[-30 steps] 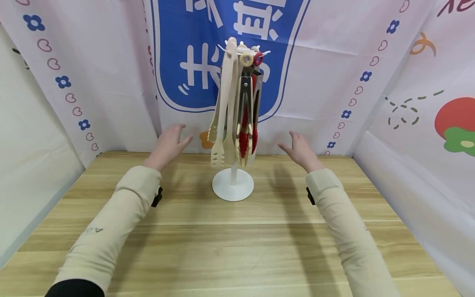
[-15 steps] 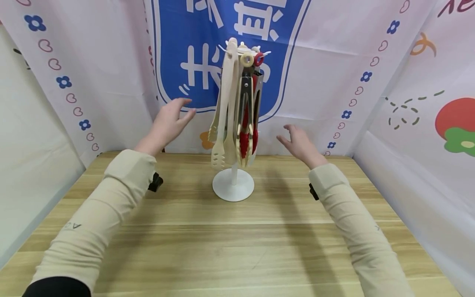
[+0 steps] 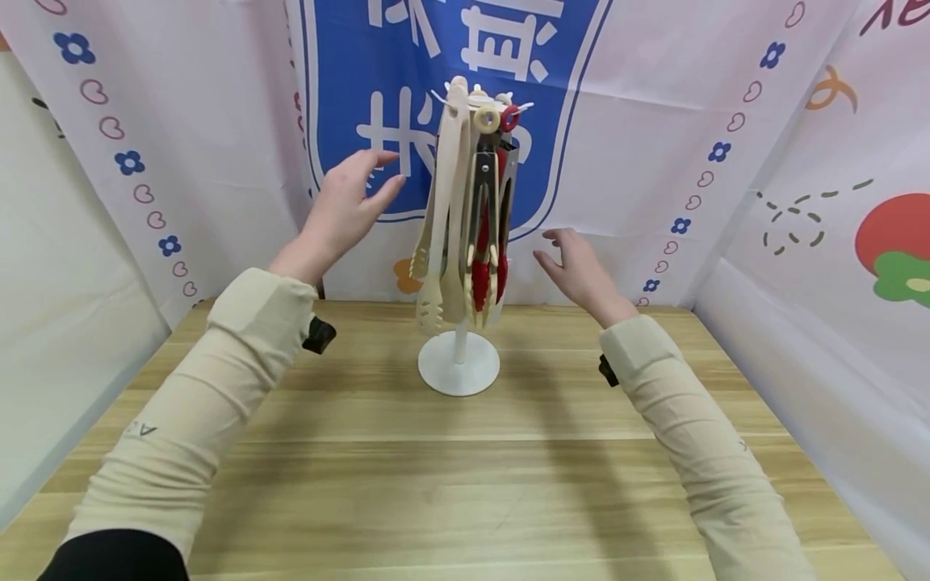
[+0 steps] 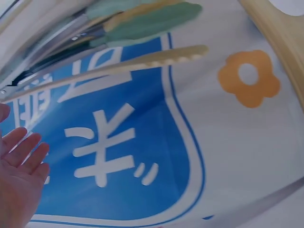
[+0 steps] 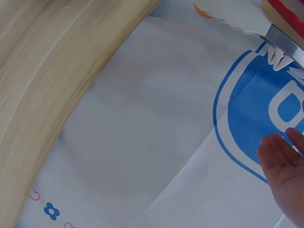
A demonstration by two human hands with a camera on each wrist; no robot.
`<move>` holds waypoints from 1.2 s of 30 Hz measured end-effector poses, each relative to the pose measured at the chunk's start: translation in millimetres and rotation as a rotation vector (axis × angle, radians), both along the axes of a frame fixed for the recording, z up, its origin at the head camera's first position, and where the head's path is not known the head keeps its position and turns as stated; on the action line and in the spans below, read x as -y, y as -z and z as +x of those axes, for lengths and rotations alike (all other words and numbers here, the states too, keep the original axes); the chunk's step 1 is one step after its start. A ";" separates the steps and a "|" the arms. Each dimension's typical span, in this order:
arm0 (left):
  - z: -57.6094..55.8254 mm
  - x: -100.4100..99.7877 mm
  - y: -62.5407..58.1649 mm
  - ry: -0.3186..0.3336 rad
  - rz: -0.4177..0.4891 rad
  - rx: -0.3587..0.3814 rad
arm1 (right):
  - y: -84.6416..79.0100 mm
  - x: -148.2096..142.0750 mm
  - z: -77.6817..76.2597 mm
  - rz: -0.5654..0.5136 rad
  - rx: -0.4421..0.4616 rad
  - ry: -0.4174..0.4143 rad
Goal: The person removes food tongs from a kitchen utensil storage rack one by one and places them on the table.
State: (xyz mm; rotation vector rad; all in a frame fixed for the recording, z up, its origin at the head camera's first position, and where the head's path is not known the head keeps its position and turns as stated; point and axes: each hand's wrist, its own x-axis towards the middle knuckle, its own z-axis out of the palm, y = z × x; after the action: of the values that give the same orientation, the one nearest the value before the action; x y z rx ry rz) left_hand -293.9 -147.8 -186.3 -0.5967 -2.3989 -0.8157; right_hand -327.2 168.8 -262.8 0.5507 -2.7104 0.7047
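Note:
A white stand with a round base [image 3: 459, 375] carries several hanging kitchen utensils around its top. Cream tongs [image 3: 454, 161] hang at the front left, a cream slotted server [image 3: 429, 307] shows low beside them, and tongs with black-and-metal arms [image 3: 485, 173] and red tongs [image 3: 481, 282] hang to the right. My left hand [image 3: 349, 198] hovers left of the stand at mid-height, thumb and fingers spread apart, holding nothing. My right hand [image 3: 577, 270] is lower on the right side, fingers loosely bent, also apart from the utensils. Green-headed tongs [image 4: 152, 21] appear in the left wrist view.
The stand rests on a wood-grain table [image 3: 465, 500]. Behind it hangs a white cloth with a blue printed badge [image 3: 349, 81]. White printed side walls [image 3: 821, 266] close in the table at left and right.
My left hand has risen from near the table's back edge and come closer to the utensils. My right hand has moved up slightly and toward the stand.

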 end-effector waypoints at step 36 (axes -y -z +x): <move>1.2 -50.0 -59.2 0.091 0.043 -0.320 | -25.7 49.8 27.0 -0.334 -0.286 -0.154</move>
State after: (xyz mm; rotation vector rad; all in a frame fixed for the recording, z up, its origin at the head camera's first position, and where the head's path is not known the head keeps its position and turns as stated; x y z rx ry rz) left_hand -292.7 -97.8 -127.2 -0.7619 -2.0721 -0.7444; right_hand -300.2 119.1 -237.1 0.7173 -2.2434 1.0088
